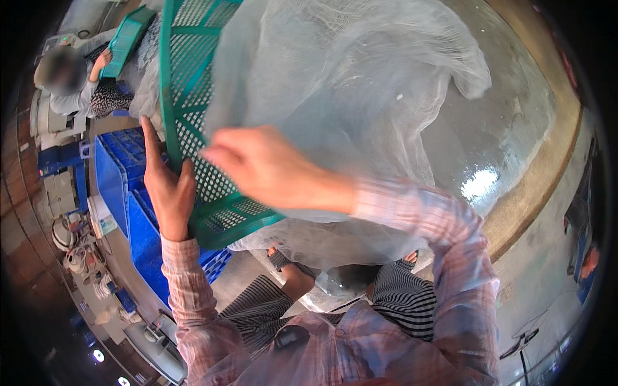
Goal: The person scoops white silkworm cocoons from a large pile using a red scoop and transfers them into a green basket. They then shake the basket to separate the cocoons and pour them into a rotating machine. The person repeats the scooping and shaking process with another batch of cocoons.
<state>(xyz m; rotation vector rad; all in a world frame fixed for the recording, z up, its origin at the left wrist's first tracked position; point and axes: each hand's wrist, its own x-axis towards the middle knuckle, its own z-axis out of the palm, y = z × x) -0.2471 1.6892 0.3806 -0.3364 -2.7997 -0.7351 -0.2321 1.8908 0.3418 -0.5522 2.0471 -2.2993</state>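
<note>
My left hand (168, 190) holds the left rim of a green perforated plastic tray (187, 145), thumb on the inner side, index finger stretched up along the outside. The tray stands tilted on edge in front of me. Over its inner face my right hand (261, 164) is closed, its fingertips pinched together and slightly blurred; what they hold, if anything, I cannot make out. Close beside that hand hangs sheer white netting (360, 71), which spreads away to the right and down to my knees.
Blue plastic crates (132, 186) stand at my left. Under the netting lies a wet grey basin floor (508, 122) with a raised concrete rim (541, 186). At far left, another person (80, 96) holds a green tray (125, 42). Assorted gear (84, 257) lines the left side.
</note>
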